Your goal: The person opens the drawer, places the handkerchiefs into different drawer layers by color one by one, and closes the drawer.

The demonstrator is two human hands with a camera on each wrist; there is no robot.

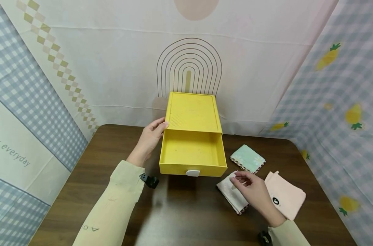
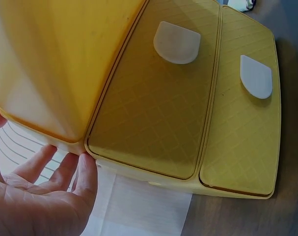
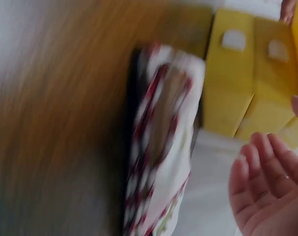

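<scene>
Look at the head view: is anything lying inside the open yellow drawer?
No: the yellow drawer shows only its bare floor.

Even bright light (right-wrist view motion-blurred)

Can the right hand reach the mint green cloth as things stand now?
Probably yes: the right hand hovers over the white cloth, and the mint green cloth lies just beyond it, uncovered, with nothing between.

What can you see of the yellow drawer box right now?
The drawer box looks like yellow plastic and stands at the back of the brown table. Its upper drawer is pulled out and bare inside, with a white handle on its front. The left wrist view shows a second handled drawer front. The left hand touches its left side.
</scene>
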